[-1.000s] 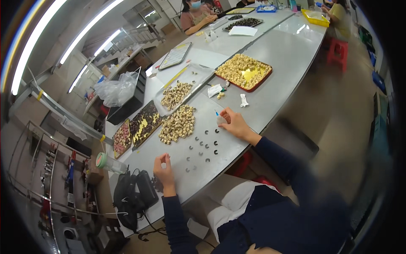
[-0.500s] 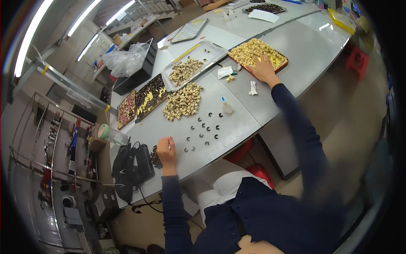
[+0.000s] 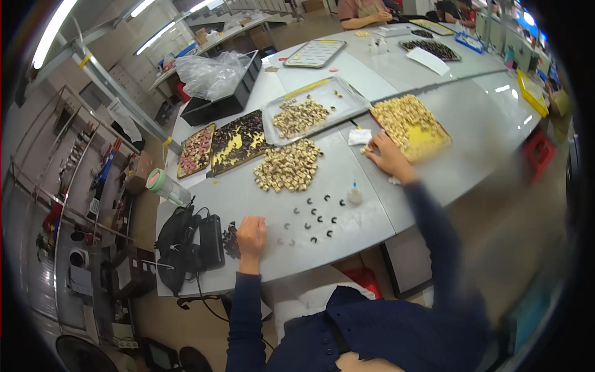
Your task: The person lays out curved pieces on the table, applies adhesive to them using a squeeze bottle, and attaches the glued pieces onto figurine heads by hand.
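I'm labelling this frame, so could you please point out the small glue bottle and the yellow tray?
small glue bottle (image 3: 354, 196): head view, its white body.
yellow tray (image 3: 430, 137): head view, bare yellow corner.

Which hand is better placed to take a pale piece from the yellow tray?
Right. The right hand already rests at the near corner of the yellow tray, while the left hand lies far off by the small dark parts.

Dark navy long-sleeved buttoned top
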Tool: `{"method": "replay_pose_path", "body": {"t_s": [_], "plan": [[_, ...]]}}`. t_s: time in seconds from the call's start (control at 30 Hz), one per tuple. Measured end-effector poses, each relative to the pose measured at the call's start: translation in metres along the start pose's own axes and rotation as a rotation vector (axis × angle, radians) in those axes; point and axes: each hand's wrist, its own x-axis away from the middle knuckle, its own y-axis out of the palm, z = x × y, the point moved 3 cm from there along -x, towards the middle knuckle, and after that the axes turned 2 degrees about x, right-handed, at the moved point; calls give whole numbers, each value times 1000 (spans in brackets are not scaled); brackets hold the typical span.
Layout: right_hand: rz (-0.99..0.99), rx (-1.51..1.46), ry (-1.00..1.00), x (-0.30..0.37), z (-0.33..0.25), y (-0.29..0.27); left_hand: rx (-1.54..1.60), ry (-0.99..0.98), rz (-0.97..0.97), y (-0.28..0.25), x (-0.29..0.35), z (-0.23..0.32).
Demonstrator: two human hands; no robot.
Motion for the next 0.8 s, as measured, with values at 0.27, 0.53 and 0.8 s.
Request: {"method": "replay_pose_path", "body": {"t_s": [0.27, 0.53, 0.8], "plan": [[-21, -93, 86, 4, -2, 4, 111, -132, -47, -11, 5, 20], [248, 120, 40, -7, -9, -19, 227, -261, -43, -19, 30, 25], [474, -68, 366, 21, 22, -25, 185, -290, -184, -24, 32, 32]]}}
